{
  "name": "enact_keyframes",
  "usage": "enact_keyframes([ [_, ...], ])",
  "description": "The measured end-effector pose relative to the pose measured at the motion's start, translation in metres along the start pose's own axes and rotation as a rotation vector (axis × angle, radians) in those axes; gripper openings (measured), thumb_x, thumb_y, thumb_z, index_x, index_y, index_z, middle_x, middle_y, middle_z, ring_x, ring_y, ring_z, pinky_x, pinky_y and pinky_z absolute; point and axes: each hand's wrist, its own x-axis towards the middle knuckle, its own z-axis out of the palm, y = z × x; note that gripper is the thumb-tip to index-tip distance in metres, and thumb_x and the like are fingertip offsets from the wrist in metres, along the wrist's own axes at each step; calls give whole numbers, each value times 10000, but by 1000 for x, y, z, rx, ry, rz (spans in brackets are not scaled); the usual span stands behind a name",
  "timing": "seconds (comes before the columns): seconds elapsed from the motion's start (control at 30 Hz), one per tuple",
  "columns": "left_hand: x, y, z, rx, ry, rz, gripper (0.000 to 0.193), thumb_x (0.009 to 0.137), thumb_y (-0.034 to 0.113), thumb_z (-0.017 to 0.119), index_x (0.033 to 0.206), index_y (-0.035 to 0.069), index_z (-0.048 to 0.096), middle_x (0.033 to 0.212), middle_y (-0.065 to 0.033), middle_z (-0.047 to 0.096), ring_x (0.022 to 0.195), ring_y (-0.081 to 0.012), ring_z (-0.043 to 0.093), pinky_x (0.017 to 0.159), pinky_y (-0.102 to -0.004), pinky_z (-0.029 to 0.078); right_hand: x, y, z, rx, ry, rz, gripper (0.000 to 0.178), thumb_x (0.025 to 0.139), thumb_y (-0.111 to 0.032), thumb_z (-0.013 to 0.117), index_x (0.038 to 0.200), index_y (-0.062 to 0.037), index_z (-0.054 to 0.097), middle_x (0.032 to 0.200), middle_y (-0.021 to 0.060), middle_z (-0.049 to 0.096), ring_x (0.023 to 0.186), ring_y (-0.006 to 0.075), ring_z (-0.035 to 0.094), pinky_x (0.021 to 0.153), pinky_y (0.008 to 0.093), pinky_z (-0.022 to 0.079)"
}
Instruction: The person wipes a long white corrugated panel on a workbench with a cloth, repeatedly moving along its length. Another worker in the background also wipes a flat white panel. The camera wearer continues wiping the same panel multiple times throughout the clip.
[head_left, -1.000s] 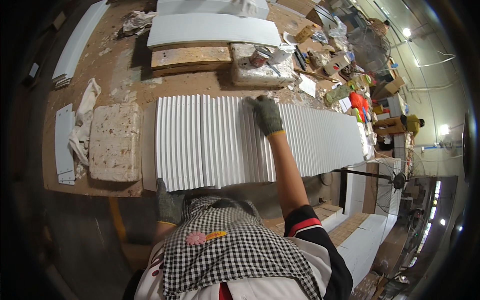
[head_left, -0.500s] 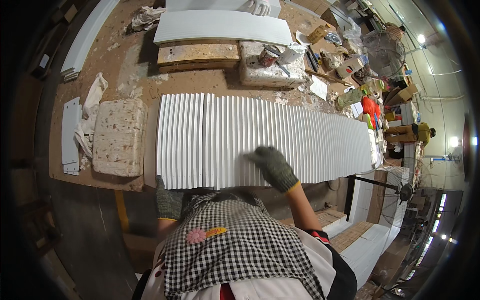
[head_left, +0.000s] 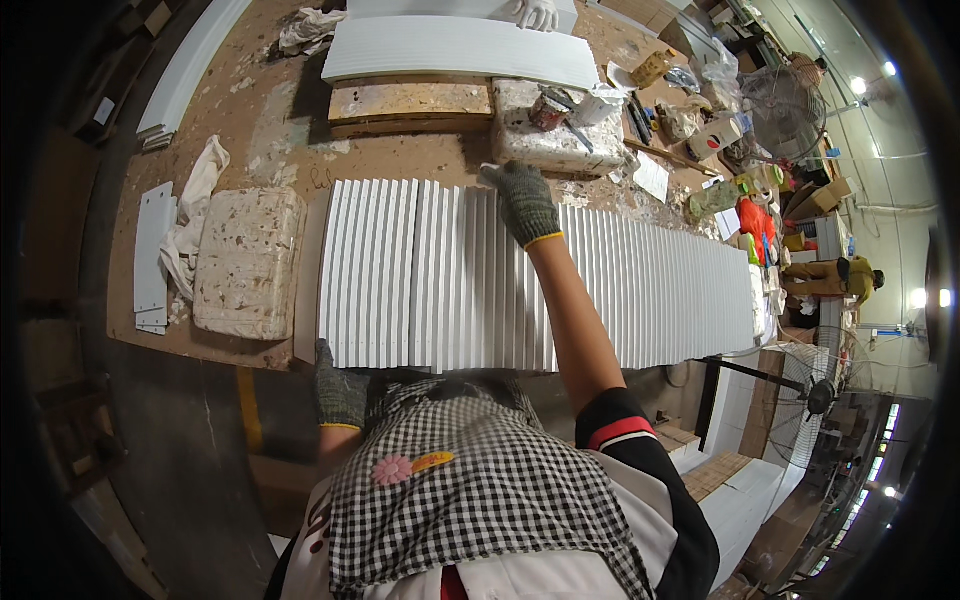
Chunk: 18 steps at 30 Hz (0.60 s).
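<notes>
A long row of narrow white slats (head_left: 640,280) lies side by side across the near part of the table, with a slight break in the row toward its left. My right hand (head_left: 527,205), in a dark grey-green knit glove, is over the far edge of the slats, its fingers curled in. Whatever they may hold is too small or hidden to name. My left hand (head_left: 341,390), gloved alike, stays low at the near left corner of the row. Its fingers are mostly out of sight against the slats' edge.
Left of the slats sits a stained foam block (head_left: 245,265) beside a white rag (head_left: 190,220). Beyond are a wooden block (head_left: 410,103), a second foam block (head_left: 510,125) carrying a paint can (head_left: 549,110), and white boards (head_left: 460,50). Another person's white-gloved hand (head_left: 537,14) touches the far boards.
My right hand has moved from the middle of the slats to their far edge, the arm now stretched across them. My left hand has stayed at the near left corner. The view has shifted slightly.
</notes>
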Motion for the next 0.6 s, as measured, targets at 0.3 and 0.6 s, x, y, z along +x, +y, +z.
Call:
enact_keyframes([
  [0.3,-24,12,1,-40,-160,-22,519,1146,394,531,1500,19,583,1507,-197,614,1393,-374,568,1190,-570,458,-122,-47,-57,180,-334,-18,313,988,-74,648,1268,-133,776,1092,177,739,1023,365,712,895,483,594],
  [0.6,-58,-26,129,1521,-563,770,819,967,227,841,1657,89,422,1656,-186,471,1512,-342,464,1249,-494,423,-138,-88,-62,1548,-85,95,670,1010,-20,729,1623,-96,470,1352,76,655,1193,184,679,1072,346,624],
])
